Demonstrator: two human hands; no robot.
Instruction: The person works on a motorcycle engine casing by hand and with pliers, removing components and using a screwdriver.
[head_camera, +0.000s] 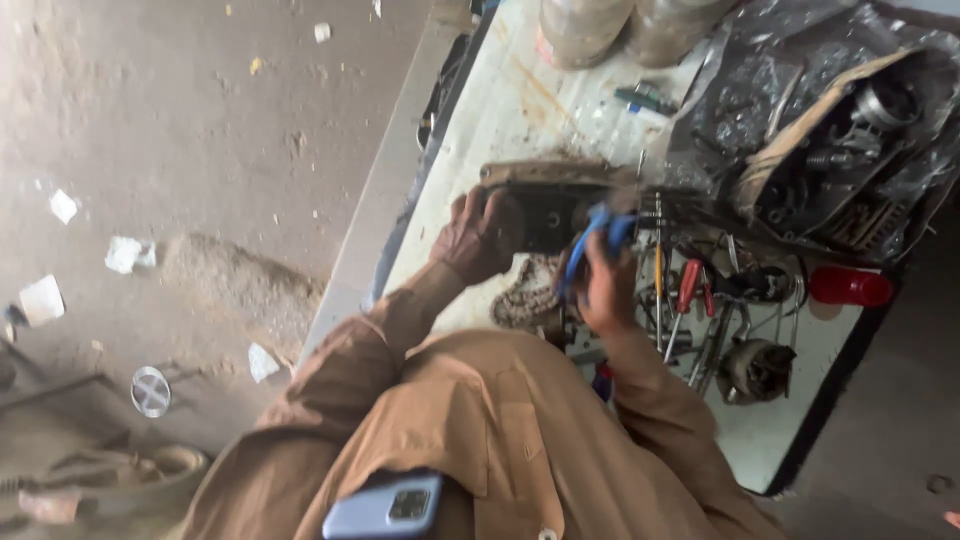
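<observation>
**Dark engine part held at the bench, blue-handled tool against it**

Head view: the left hand (482, 238) is wrapped around the near end of a dark, greasy metal part (545, 205) that lies at the edge of the white workbench (500, 110); its fingers are curled onto the part, gripping it. The right hand (605, 280) is closed around a blue-handled tool (592, 235), whose head meets the right side of the part. Motion blur hides exactly where the tool bites.

As a judgement, the work is mid-way: the part is off the machine and on the bench, yet it is being worked on and nothing shows it finished. Beside the right hand lies a spread of loose tools, among them a red-handled screwdriver (688, 285), with a chain (525, 295) just below the part. Farther right an opened engine casing (850, 150) rests on black plastic sheet, gears exposed, and a red cap (850, 287) sits near it. A phone (385, 508) pokes from the person's pocket.
</observation>
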